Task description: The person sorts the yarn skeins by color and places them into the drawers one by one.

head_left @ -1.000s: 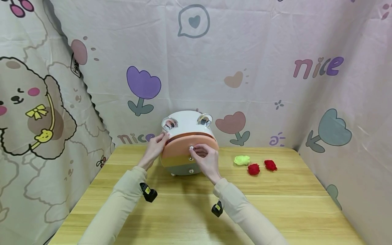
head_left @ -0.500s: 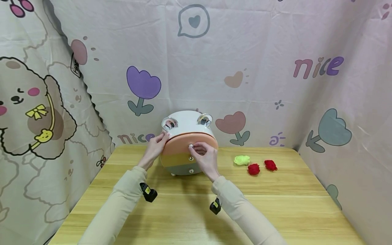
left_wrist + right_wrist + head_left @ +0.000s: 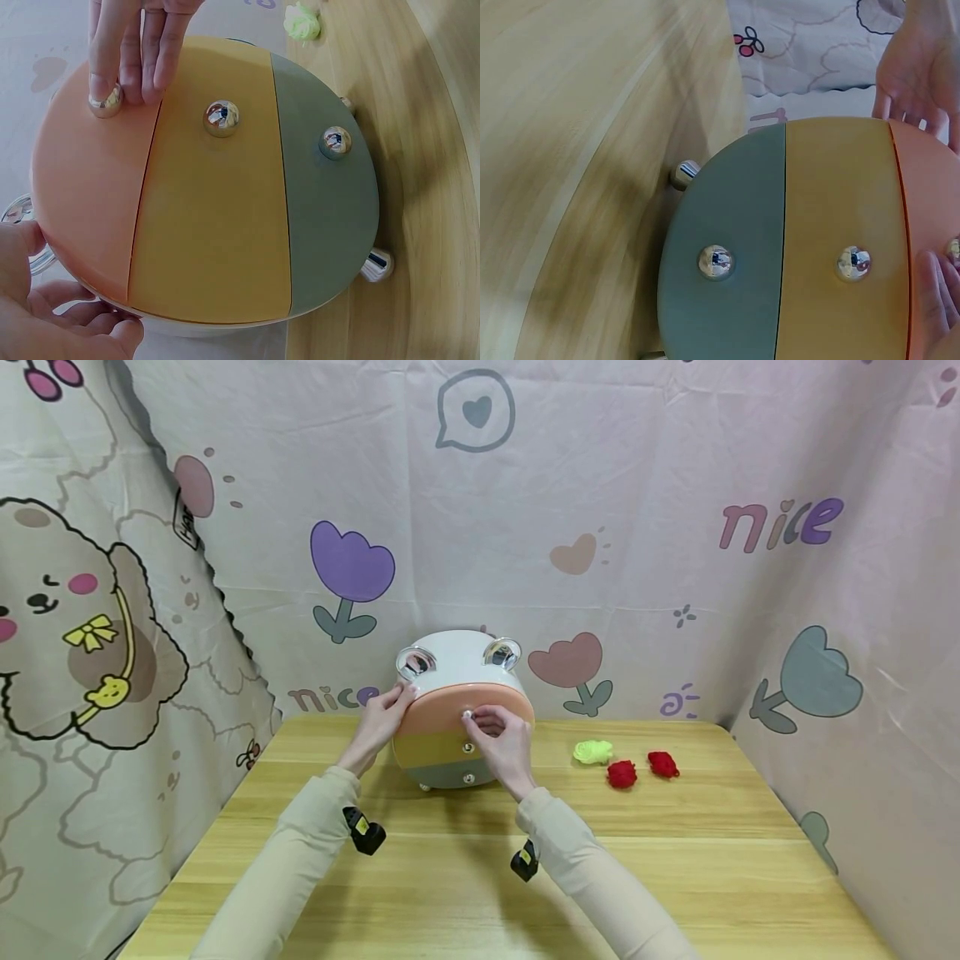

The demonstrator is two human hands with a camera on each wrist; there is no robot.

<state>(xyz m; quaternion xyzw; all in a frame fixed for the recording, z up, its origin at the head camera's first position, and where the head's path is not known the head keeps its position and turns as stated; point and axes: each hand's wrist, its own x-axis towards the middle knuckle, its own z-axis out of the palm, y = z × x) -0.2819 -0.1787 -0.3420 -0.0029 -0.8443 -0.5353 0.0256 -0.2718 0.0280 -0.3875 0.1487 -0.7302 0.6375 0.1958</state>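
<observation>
A small rounded drawer box with a white top point(image 3: 461, 664) stands on the table, its front banded in orange, yellow and green. My right hand point(image 3: 508, 750) pinches the silver knob point(image 3: 107, 103) of the orange top drawer point(image 3: 433, 714), which sits flush with the box. At the box's upper left side, my left hand point(image 3: 378, 727) grips the edge, thumb and fingers spread around it. The yellow drawer point(image 3: 214, 217) and green drawer point(image 3: 326, 217) are shut, each with its own silver knob. What lies inside the drawers is hidden.
Right of the box lie a yellow-green yarn-like bundle point(image 3: 592, 752) and two red ones, a nearer red bundle point(image 3: 621, 774) and a farther red bundle point(image 3: 663, 765). A printed curtain point(image 3: 465, 527) hangs close behind the wooden table point(image 3: 450, 893).
The orange top drawer was slightly ajar; the right hand has pushed it inward by its knob and the dark gap at its top has closed. The left hand has stayed in place.
</observation>
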